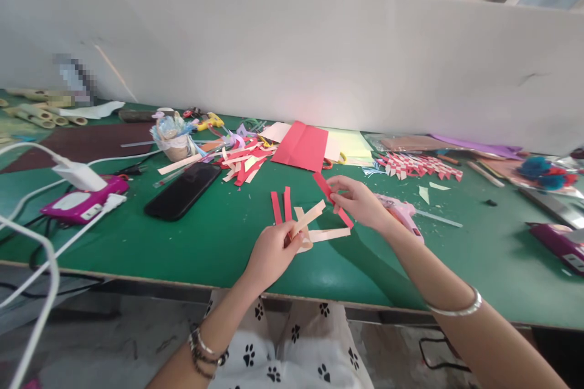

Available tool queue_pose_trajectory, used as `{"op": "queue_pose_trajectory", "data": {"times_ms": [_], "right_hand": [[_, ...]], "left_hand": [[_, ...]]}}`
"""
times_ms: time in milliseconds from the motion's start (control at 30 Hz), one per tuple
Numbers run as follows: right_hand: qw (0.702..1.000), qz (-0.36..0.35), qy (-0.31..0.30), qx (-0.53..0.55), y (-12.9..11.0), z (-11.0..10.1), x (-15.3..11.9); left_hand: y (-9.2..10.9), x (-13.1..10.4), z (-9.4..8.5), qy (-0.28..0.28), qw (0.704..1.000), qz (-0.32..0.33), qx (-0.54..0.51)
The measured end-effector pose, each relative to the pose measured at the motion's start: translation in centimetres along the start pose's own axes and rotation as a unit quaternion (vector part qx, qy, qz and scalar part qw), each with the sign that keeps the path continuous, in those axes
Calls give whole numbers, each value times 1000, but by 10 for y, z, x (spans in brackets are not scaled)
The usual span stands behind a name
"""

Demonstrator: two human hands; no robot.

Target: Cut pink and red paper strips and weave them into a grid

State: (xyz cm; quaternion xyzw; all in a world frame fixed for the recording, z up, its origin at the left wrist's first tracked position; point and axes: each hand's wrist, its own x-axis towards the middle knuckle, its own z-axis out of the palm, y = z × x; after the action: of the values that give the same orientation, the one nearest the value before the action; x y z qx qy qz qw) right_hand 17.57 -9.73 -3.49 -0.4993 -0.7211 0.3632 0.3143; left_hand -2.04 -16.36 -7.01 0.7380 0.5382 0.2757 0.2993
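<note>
Near the front of the green table, my left hand (274,255) is closed on a small bunch of interlaced paper strips. Pale peach strips (331,234) stick out of it to the right, and two red strips (287,203) point away behind it. To the right, my right hand (358,200) pinches a separate red paper strip (323,185) between thumb and fingers, tilted and a little above the tabletop. My left fingers hide the middle of the bunch. A pink glue gun (404,216) lies just beyond my right wrist.
A black phone (183,191) and a purple power strip (84,200) with white cables lie left. Behind are loose strips (246,161), red paper (301,146) and a red-and-white woven paper piece (420,166). A white partition (292,55) stands along the back.
</note>
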Motion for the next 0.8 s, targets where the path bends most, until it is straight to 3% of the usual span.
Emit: {"op": "queue_pose_trajectory", "data": {"times_ms": [167,467,567,700,800], "right_hand": [[988,30,23,150,-10,5,-10],[941,48,-42,332,-8,6,-18],[958,28,-51,281,1,12,-25],[994,-21,-42,103,11,20,-35],[995,-47,-79,26,15,25,-41]], "left_hand": [[-1,1,1,0,1000,-5,1],[-2,1,2,-3,1000,-8,-18],[-2,2,2,2,1000,-10,-23],[-1,2,3,10,1000,-8,-22],[-1,3,3,8,1000,-7,-13]]}}
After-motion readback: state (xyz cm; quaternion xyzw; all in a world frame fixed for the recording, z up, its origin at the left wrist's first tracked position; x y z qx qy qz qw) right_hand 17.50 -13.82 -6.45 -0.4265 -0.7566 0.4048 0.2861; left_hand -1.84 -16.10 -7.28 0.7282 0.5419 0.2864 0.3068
